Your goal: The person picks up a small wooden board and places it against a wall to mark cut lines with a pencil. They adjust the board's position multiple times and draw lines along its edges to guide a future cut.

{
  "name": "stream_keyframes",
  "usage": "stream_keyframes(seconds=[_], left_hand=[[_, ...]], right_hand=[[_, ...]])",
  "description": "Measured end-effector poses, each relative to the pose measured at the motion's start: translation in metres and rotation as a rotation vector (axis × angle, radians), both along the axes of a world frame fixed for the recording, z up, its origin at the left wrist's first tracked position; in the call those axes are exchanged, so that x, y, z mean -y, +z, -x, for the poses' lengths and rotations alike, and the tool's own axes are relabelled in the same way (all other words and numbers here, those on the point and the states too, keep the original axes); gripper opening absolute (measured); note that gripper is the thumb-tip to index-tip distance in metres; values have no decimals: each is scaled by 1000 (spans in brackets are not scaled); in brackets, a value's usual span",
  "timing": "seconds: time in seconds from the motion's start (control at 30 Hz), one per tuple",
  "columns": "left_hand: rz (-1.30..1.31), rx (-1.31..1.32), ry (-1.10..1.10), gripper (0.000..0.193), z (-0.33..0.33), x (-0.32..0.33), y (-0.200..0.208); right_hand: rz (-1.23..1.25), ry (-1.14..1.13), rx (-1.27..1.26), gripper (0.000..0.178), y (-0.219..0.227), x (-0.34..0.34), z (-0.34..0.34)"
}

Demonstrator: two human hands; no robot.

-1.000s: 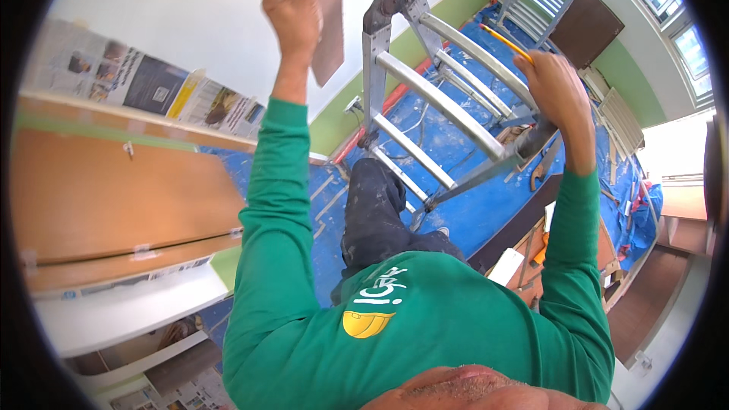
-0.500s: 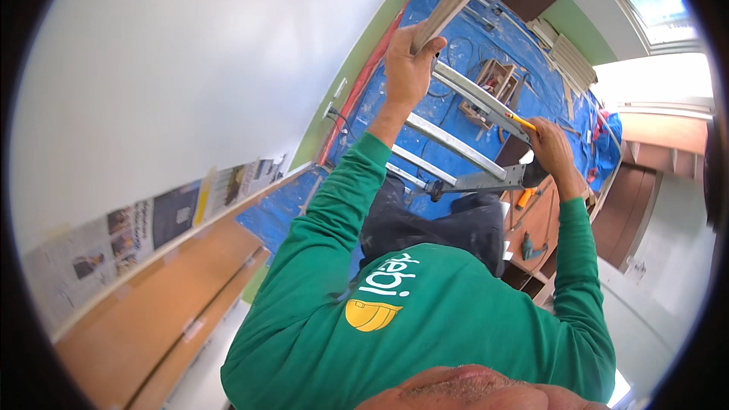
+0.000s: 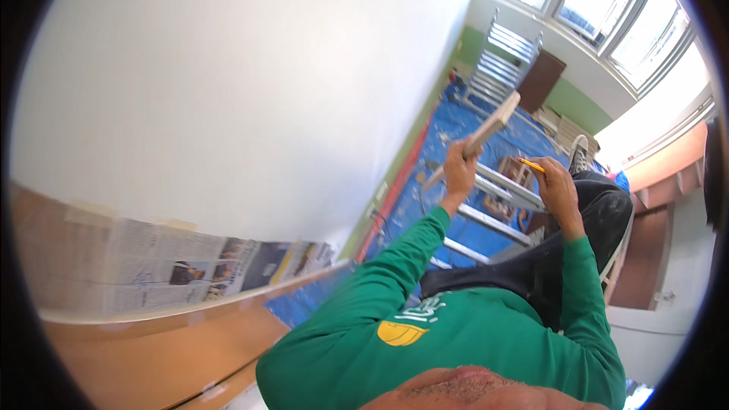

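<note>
My left hand is closed round a narrow, pale wooden strip, which slants up and away to the right. A yellow pencil is pinched in the fingers of my right hand, its tip pointing left toward the strip. Below both hands stands a metal stepladder with flat rungs. One of my legs, in dark trousers, is raised and bent at the right of it, ending in a dark sneaker.
A white wall rises at the left, with newspaper taped along its foot above a long brown cabinet. Blue sheeting covers the floor. Behind the ladder sits a wooden tool box; another ladder leans below the windows.
The view has swung toward the windows. My left hand and the strip are lower and closer to my right hand. My leg and sneaker have come up beside the ladder.
</note>
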State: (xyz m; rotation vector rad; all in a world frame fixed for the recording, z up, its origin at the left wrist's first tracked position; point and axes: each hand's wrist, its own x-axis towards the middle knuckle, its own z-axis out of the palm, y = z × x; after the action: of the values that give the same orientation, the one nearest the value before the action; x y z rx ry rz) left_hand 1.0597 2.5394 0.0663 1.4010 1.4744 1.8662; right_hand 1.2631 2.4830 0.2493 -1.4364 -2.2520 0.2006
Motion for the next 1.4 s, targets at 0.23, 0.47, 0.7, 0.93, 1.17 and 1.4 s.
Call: stream_keyframes(seconds=[0.23, 0.47, 0.7, 0.93, 1.17, 1.4], left_hand=[[36, -7, 7, 33, 9, 0, -2], [70, -111, -18, 35, 8, -3, 3], [300, -112, 133, 47, 69, -1, 52], [-113, -46, 170, 51, 140, 35, 255], [-364, -58, 140, 46, 174, 54, 415], [-500, -228, 296, 53, 190, 49, 523]], right_hand=[[-125, 6, -294, 18, 116, 68, 48], [-3, -34, -607, 37, 85, 73, 30], [-70, 131, -628, 28, 85, 27, 73], [-14, 288, -818, 26, 60, -35, 112], [165, 574, -761, 36, 77, -50, 172], [503, 853, -998, 30, 109, -57, 195]])
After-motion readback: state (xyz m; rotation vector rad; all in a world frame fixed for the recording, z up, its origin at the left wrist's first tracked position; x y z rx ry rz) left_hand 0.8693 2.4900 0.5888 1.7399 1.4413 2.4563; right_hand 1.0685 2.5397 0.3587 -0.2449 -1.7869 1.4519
